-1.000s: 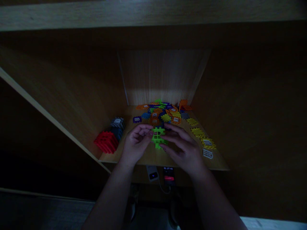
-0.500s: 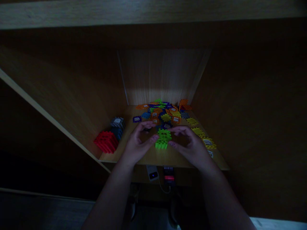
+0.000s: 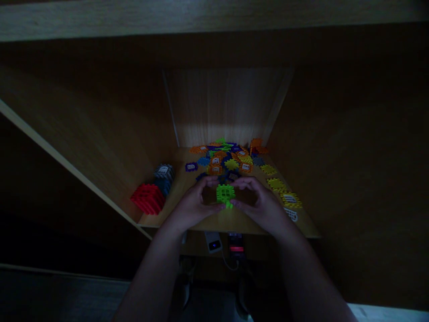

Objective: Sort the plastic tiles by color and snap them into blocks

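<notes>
In the head view, a small stack of bright green interlocking building tiles (image 3: 225,192) with a window-grid top sits between my hands over the front of the shelf. My left hand (image 3: 196,200) curls around its left side, thumb at the front and fingers at the back. On the right side, my right hand (image 3: 258,200) grips it the same way. Parts of the stack's lower front are covered by the thumbs. Behind it lies a loose pile of tiles in orange, yellow, blue, purple and green, including a yellow tile (image 3: 231,164).
Red tiles (image 3: 148,199) stand stacked at the left, with blue-grey tiles (image 3: 163,174) behind them. Along the right lie yellow tiles (image 3: 290,200) and a white window piece (image 3: 291,214). Below the shelf edge are a phone (image 3: 236,246) and a cabled white device (image 3: 213,242).
Both hands have closed in on the green stack, thumbs now at its front. The stack's top has tilted and shifted slightly left, so less of its front shows.
</notes>
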Tool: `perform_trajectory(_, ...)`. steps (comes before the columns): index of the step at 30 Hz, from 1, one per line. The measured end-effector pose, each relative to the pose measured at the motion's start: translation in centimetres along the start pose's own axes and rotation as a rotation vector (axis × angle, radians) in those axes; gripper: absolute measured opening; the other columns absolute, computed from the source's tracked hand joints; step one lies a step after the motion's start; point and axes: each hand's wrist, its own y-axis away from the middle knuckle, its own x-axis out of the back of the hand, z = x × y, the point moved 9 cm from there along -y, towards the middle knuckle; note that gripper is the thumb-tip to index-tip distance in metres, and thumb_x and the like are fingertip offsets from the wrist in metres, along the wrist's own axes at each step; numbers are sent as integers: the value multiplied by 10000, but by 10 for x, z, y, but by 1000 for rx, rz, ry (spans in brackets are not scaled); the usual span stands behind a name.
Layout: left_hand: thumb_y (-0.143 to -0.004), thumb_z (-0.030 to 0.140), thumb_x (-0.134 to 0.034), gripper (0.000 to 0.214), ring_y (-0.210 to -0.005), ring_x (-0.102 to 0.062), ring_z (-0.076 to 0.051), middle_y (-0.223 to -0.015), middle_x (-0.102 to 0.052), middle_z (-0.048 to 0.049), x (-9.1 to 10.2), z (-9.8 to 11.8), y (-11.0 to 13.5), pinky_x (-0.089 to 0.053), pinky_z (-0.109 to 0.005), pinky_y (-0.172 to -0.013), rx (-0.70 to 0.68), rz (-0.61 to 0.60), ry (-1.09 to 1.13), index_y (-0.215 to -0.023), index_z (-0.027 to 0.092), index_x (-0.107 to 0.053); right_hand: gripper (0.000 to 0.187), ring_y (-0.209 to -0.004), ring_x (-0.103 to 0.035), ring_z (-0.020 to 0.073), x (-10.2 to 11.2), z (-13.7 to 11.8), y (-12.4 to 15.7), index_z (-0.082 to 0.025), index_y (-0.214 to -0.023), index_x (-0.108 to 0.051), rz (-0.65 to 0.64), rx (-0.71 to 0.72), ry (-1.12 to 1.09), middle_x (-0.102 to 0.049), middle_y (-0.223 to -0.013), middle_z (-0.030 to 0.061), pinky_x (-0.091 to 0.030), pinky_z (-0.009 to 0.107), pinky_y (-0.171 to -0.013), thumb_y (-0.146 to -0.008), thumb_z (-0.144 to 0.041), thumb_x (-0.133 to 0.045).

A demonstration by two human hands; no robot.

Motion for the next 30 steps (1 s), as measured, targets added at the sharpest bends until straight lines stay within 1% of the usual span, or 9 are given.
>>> perform_trajectory(7,-765,261,-961,685,-1355,-672,-323,-1408,-725,-132,0,1,0,-486,-531,-1203,-4,-9,15,-1381,242,-661,457,-1225,-721,232,-2,1,0,-303,-1324,-616,-16,-8,1,-752,-1318,52,-572,455,-1132,-929,-337,-845)
perform_trajectory(11,-768,241,-950,668,-1360,-667,-321,-1404,-726,-127,-1,-2,0,-469,-531,-1220,4,-11,21,-1371,243,-665,450,-1205,-715,228,-2,0,0,-299,-1323,-615,-22,-1,13,-750,-1307,51,-576,446,-1111,-934,-333,-840)
perform_trajectory(17,-792,248,-921,667,-1391,-636,-325,-1429,-703,-122,-2,-6,0,-452,-532,-1230,0,-30,4,-1393,240,-631,446,-1186,-683,237,-3,1,0,-312,-1332,-616,-39,-5,49,-734,-1307,40,-556,450,-1096,-941,-334,-830)
perform_trajectory(22,-816,248,-901,671,-1375,-638,-319,-1418,-694,-121,-3,-8,0,-444,-527,-1238,-9,-45,-15,-1417,236,-602,458,-1174,-670,236,-3,2,0,-326,-1341,-606,-45,-7,57,-730,-1300,26,-547,437,-1086,-940,-342,-826)
perform_trajectory(30,-824,259,-894,670,-1375,-630,-320,-1422,-681,-119,-4,-6,1,-442,-525,-1233,-4,-52,-4,-1423,243,-593,449,-1199,-674,248,-2,0,1,-315,-1348,-615,-52,0,84,-727,-1326,40,-546,440,-1090,-949,-381,-809)
